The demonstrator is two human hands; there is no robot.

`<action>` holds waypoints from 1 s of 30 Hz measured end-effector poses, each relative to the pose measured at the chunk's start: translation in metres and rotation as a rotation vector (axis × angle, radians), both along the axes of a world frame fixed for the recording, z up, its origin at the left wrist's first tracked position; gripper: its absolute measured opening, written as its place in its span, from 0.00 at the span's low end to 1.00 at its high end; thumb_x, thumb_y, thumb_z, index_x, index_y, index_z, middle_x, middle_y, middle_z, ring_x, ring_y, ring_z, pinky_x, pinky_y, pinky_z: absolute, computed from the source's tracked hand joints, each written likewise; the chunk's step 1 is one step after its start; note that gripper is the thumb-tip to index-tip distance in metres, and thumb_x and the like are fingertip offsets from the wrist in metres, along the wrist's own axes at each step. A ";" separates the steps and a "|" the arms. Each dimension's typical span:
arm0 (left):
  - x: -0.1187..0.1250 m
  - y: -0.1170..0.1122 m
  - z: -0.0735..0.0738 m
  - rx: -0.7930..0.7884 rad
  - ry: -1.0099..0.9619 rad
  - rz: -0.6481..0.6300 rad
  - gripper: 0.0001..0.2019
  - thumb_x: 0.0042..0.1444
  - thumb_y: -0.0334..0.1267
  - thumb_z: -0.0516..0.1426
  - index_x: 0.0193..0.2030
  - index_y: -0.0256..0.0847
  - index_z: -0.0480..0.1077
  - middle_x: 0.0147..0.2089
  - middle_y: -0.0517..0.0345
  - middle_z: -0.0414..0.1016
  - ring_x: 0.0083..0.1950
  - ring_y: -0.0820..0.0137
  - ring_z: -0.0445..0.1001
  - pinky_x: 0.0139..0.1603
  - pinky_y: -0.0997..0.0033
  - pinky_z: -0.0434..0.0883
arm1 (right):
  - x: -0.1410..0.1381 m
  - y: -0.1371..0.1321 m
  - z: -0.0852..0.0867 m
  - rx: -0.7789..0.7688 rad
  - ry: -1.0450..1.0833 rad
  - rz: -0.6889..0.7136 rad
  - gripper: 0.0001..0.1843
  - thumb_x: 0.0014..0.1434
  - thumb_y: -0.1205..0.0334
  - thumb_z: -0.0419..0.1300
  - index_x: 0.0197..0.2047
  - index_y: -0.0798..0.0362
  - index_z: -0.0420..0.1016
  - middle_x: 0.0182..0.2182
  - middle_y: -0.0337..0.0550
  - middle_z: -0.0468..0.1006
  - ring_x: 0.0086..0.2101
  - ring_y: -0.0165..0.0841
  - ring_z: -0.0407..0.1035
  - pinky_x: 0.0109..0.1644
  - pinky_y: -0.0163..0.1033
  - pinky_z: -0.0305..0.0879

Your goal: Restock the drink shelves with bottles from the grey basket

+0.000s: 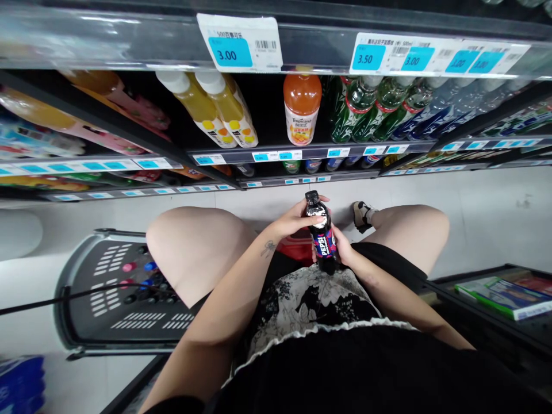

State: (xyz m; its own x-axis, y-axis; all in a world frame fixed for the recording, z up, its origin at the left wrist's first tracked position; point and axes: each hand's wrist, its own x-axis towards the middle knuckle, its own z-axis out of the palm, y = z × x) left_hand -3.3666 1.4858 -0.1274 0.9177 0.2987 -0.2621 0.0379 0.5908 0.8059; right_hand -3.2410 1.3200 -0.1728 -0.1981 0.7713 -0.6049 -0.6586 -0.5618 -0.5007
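Between my knees I hold a dark Pepsi bottle point(324, 244) upright, its black cap point(311, 196) on top. My left hand point(297, 217) is wrapped around its upper part, with the thumb across the shoulder of the bottle. Lower down on the other side, my right hand point(343, 246) grips the bottle near its label; some of those fingers are hidden behind it. A red surface point(295, 246) shows just behind the bottle, mostly covered by my hands and clothes.
Ahead are drink shelves with yellow-juice bottles point(213, 109), one orange Tropicana bottle point(302, 109) and several green bottles point(362, 109). A grey shopping basket point(77, 287) with several capped bottles stands at my left. Flat packs point(504, 296) lie on a low shelf at right.
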 end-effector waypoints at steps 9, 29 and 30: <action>0.000 0.001 0.000 0.024 -0.003 -0.001 0.34 0.54 0.46 0.71 0.63 0.39 0.65 0.56 0.42 0.79 0.52 0.58 0.80 0.53 0.60 0.76 | 0.000 0.001 0.002 -0.008 -0.023 0.021 0.41 0.56 0.20 0.55 0.33 0.55 0.78 0.25 0.52 0.77 0.33 0.47 0.78 0.38 0.47 0.78; 0.000 0.002 -0.001 0.033 -0.006 -0.003 0.34 0.54 0.45 0.70 0.64 0.39 0.65 0.56 0.41 0.78 0.52 0.58 0.80 0.53 0.60 0.76 | -0.001 0.000 -0.001 0.019 -0.024 0.001 0.41 0.56 0.20 0.56 0.31 0.55 0.76 0.23 0.50 0.77 0.30 0.45 0.78 0.37 0.46 0.79; 0.000 0.002 -0.001 0.033 -0.008 -0.003 0.33 0.54 0.45 0.70 0.63 0.39 0.65 0.56 0.41 0.78 0.52 0.58 0.81 0.53 0.60 0.76 | -0.001 0.000 -0.001 0.020 -0.026 -0.004 0.41 0.55 0.20 0.57 0.31 0.55 0.76 0.23 0.50 0.77 0.30 0.45 0.78 0.36 0.46 0.79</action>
State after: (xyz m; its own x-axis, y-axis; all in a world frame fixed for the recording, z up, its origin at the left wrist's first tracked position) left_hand -3.3669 1.4873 -0.1282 0.9205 0.3041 -0.2453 0.0335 0.5640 0.8251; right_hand -3.2417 1.3196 -0.1742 -0.1794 0.7837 -0.5947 -0.6471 -0.5493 -0.5287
